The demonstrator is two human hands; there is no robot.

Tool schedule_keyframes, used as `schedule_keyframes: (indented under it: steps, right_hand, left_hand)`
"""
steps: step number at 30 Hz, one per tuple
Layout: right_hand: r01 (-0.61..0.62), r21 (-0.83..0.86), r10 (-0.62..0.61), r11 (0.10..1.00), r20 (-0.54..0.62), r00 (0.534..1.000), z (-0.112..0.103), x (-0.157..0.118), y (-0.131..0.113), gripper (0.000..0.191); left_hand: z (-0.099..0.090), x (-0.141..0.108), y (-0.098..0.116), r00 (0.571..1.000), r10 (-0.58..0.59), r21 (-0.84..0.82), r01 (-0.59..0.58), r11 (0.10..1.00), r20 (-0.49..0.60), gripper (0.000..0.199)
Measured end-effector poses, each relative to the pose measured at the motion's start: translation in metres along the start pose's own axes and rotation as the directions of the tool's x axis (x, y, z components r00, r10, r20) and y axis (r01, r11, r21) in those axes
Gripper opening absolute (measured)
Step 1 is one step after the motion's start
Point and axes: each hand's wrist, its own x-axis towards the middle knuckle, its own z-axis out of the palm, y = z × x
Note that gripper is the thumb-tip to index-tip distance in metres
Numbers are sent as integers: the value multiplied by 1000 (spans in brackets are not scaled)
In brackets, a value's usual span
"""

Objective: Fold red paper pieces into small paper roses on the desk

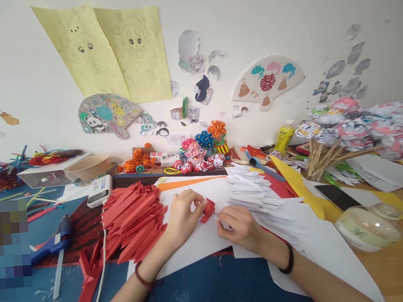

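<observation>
Over a white sheet of paper (181,252), my left hand (184,216) pinches a small folded red paper piece (210,207) between thumb and fingertips. My right hand (240,227) is closed at the right edge of that piece, its fingertips on a thin whitish bit whose kind I cannot make out. Left of my hands lies a heap of folded red paper strips (133,219). A spread of folded white paper strips (249,189) lies to the right, close behind my right hand.
A blue glue gun (60,236) and a white power bank (100,190) with a cable lie at left. At right are a clear plastic bottle (366,231), a dark phone (337,197) and paper flowers on sticks (346,130). Small craft flowers (194,154) line the wall.
</observation>
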Motion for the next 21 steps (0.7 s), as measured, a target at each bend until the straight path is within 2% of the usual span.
schedule_keyframes:
  steps: [11, 15, 18, 21]
  right_hand:
    - [6, -14, -6, 1000, 5, 1000, 2, -1, 1, 23]
    - [-3, -29, 3, 1000, 21, 1000, 1, 0, 2, 23]
    - [-100, -3, 100, 995, 38, 994, 0, 1, 3, 18]
    - [-240, 15, 237, 971, 120, 964, 0, 2, 6, 12]
  left_hand:
    - [3, 0, -4, 999, 32, 53, -31, 998, -14, 21]
    - [5, -2, -3, 996, 84, 74, -83, 994, -18, 20]
    - [3, -4, -2, 995, 99, 34, -100, 994, 24, 20]
    - [-3, -3, -6, 998, 53, -35, -52, 998, 28, 14]
